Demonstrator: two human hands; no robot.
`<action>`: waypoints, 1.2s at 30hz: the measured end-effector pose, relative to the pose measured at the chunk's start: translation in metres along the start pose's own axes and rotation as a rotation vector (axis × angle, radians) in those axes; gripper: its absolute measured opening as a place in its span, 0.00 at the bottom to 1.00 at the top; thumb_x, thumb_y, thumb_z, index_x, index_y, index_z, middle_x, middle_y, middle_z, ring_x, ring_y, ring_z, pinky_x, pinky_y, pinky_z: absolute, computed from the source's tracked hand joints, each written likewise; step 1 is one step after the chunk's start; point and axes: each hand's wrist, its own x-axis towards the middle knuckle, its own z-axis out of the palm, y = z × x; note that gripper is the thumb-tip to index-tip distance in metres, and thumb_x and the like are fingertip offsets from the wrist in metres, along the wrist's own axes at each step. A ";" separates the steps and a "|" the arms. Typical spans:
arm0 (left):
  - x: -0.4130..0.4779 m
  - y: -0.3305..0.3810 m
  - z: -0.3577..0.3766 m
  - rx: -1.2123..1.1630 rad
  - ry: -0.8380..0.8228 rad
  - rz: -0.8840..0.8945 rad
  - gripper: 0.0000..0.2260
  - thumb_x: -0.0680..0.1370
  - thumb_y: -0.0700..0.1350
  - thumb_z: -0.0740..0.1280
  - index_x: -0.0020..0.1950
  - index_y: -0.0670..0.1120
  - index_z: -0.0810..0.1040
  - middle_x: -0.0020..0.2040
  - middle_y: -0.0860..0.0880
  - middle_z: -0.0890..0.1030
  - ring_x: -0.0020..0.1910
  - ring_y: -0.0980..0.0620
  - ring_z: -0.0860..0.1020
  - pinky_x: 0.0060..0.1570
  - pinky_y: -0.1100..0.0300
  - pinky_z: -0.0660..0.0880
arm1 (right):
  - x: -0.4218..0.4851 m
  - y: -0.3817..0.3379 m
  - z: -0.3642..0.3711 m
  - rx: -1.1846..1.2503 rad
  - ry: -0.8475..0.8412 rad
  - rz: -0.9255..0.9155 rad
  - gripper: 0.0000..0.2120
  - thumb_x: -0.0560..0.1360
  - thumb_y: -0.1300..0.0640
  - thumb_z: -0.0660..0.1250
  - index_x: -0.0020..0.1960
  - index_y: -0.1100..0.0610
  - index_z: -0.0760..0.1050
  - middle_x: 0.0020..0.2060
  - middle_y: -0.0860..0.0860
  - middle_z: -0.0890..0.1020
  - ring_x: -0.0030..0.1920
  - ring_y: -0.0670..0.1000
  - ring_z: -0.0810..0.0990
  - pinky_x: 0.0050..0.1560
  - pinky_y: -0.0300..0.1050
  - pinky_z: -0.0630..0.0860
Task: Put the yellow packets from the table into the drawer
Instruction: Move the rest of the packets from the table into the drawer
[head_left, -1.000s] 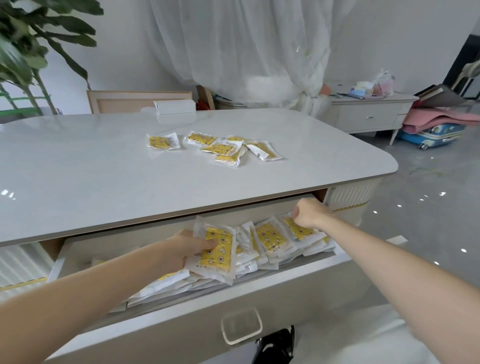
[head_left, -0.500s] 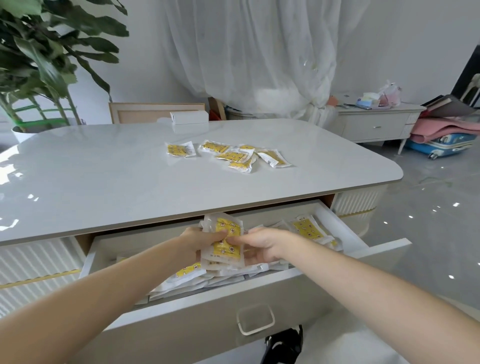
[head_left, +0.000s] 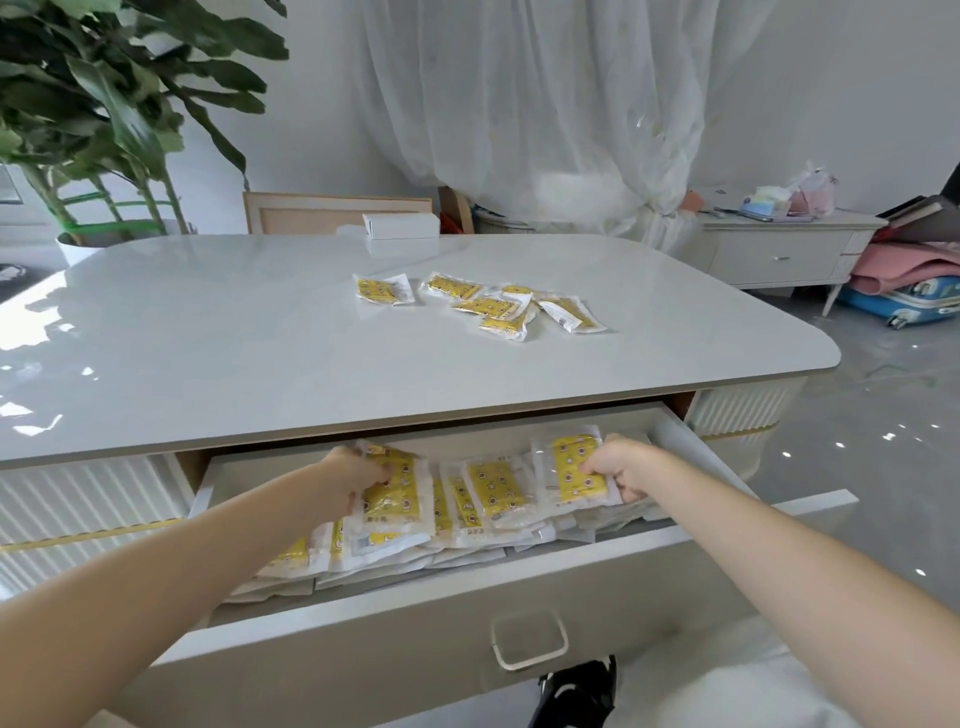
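Head view: left grip (head_left: 358, 475) curls its fingers round a yellow packet (head_left: 396, 493) on the pile inside the open drawer (head_left: 395, 603); right grip (head_left: 621, 467) pinches a second packet (head_left: 574, 470) there. Loose packets (head_left: 488, 309) lie on the counter (head_left: 234, 338).

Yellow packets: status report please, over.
Left hand grips one yellow packet in the open drawer. Right hand grips a second packet there. Loose packets on table. Nothing blocking.

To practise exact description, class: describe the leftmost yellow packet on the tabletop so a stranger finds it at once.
Find the white table, then the scatter of yellow packets on its top. The leftmost packet lies alone with bare tabletop around it, while the others crowd together to its right.
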 end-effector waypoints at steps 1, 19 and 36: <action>0.001 -0.003 -0.005 0.029 0.034 -0.009 0.23 0.74 0.38 0.71 0.66 0.37 0.68 0.57 0.40 0.77 0.42 0.48 0.75 0.38 0.60 0.73 | 0.003 0.001 -0.001 -0.059 0.040 -0.020 0.21 0.79 0.61 0.64 0.69 0.64 0.64 0.58 0.60 0.72 0.54 0.57 0.73 0.56 0.53 0.73; -0.031 -0.038 -0.006 1.370 -0.273 0.329 0.30 0.83 0.51 0.51 0.77 0.49 0.35 0.74 0.48 0.27 0.73 0.41 0.30 0.72 0.41 0.40 | -0.007 -0.006 0.049 -0.915 -0.221 -0.326 0.38 0.80 0.50 0.59 0.78 0.59 0.39 0.78 0.54 0.43 0.78 0.57 0.46 0.76 0.53 0.51; -0.090 0.039 -0.017 1.079 -0.109 0.718 0.12 0.81 0.46 0.54 0.63 0.48 0.70 0.60 0.47 0.76 0.53 0.50 0.76 0.55 0.56 0.73 | -0.102 -0.066 0.028 -0.600 -0.201 -0.826 0.14 0.79 0.56 0.61 0.63 0.54 0.75 0.49 0.49 0.84 0.44 0.45 0.82 0.44 0.36 0.75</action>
